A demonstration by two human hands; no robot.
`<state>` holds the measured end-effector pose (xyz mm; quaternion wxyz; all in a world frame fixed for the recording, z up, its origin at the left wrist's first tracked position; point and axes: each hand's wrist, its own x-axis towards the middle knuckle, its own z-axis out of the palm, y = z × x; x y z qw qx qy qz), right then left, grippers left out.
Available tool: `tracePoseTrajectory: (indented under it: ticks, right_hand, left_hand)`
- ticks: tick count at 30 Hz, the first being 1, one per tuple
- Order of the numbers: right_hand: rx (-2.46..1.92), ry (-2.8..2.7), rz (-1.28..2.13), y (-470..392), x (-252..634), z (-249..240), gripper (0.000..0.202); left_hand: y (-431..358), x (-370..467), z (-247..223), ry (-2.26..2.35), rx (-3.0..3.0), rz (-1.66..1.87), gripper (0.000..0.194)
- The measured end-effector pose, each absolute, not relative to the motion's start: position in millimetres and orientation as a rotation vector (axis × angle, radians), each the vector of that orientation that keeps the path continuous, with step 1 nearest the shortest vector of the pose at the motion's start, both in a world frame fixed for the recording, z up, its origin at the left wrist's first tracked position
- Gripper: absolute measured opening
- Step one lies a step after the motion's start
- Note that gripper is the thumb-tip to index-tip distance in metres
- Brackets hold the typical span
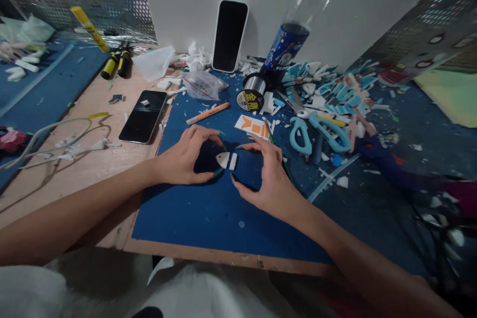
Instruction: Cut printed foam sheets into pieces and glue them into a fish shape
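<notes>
Two small white pieces lie on the blue mat (223,218). One is a pointed piece (222,160) with a small dark hole, its tip toward the left. Just right of it, a thin gap away, is a narrow rectangular strip (233,161). My left hand (186,156) curves around the left side of the pointed piece, thumb and fingers apart. On the other side, my right hand (270,174) arches by the strip with its fingertips spread. Neither hand appears to grip either piece. An orange-and-white card (252,126) lies just beyond my right fingers.
Blue-handled scissors (301,136) and many foam scraps (346,94) lie at the right. Behind stand a spool (252,93), a bottle (286,44) and an upright phone (230,35). Left are another phone (143,117) and a cable (48,131). An orange marker (207,113) lies beyond my left hand.
</notes>
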<state>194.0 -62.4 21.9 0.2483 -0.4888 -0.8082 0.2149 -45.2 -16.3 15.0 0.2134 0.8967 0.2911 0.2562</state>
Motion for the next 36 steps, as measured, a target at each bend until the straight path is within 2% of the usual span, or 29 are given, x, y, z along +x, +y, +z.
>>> tracePoseTrajectory:
  ticks: [22,25,30,36]
  right_hand:
    - [-1.359,-2.2,0.597,-62.5,193.9,22.6,0.072]
    - [-1.392,-2.142,0.399,-59.3,198.3,25.8,0.062]
    - [-1.719,-2.075,-0.114,-43.9,219.1,28.6,0.039]
    - [-1.745,-2.109,0.013,-30.8,235.7,17.6,0.032]
  left_hand:
    - [-16.1,-45.2,16.7,0.831,2.518,0.696,0.065]
    - [-15.9,-46.1,19.3,0.842,2.521,0.722,0.06]
    - [-14.7,-48.3,16.7,0.991,2.443,0.855,0.042]
    - [-4.6,-36.1,17.8,1.057,2.478,0.849,0.042]
